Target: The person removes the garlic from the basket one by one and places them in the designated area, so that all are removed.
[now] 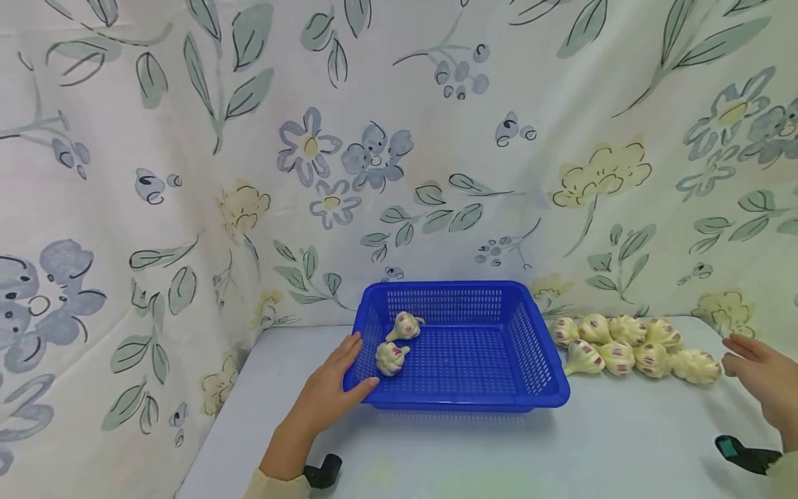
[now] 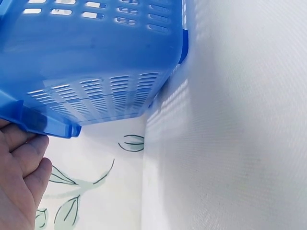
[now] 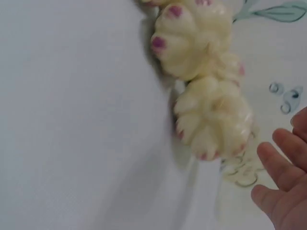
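A blue plastic basket (image 1: 461, 400) with slotted walls stands on the white table, two garlic bulbs (image 1: 391, 358) lying at its left end. My left hand (image 1: 333, 381) holds the basket's left rim near the front corner, thumb over the edge. From the left wrist, the fingers (image 2: 29, 155) of that hand show against the rim's underside. Several more garlic bulbs (image 1: 618, 358), cream with purple patches, lie in two rows right of the basket. Beside the rightmost bulb (image 3: 213, 117), my right hand (image 1: 760, 378) is held with fingers extended and nothing in it.
A floral cloth (image 1: 436, 152) hangs behind the table and along its left side. The white tabletop (image 1: 436, 457) extends in front of the basket. Dark wrist straps (image 1: 745, 456) show at both wrists.
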`<action>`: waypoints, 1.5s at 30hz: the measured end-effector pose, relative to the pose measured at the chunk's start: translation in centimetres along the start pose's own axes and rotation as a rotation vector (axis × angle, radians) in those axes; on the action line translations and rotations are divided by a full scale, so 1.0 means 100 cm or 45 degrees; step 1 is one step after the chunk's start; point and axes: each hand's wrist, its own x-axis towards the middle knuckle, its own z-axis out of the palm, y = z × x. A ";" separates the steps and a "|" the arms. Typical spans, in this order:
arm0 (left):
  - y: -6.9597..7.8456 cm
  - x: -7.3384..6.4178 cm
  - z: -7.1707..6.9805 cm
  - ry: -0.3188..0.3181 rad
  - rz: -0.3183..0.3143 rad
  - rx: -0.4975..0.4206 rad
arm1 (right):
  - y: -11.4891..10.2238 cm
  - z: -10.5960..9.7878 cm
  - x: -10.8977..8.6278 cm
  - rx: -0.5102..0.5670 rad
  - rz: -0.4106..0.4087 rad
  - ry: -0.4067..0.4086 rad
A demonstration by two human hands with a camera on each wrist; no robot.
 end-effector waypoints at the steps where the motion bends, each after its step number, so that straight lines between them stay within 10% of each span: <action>1: -0.001 0.000 0.000 0.000 -0.005 0.006 | -0.008 0.001 -0.002 -0.006 -0.046 0.003; 15: -0.004 -0.002 0.001 -0.022 -0.033 -0.001 | -0.138 0.053 -0.031 0.088 -0.475 -0.159; 29: -0.004 -0.001 0.001 0.006 -0.016 0.014 | -0.231 0.148 -0.062 0.281 -0.798 -0.284; 45: -0.004 0.001 0.002 0.003 0.012 0.004 | -0.281 0.236 -0.069 0.467 -0.780 -0.527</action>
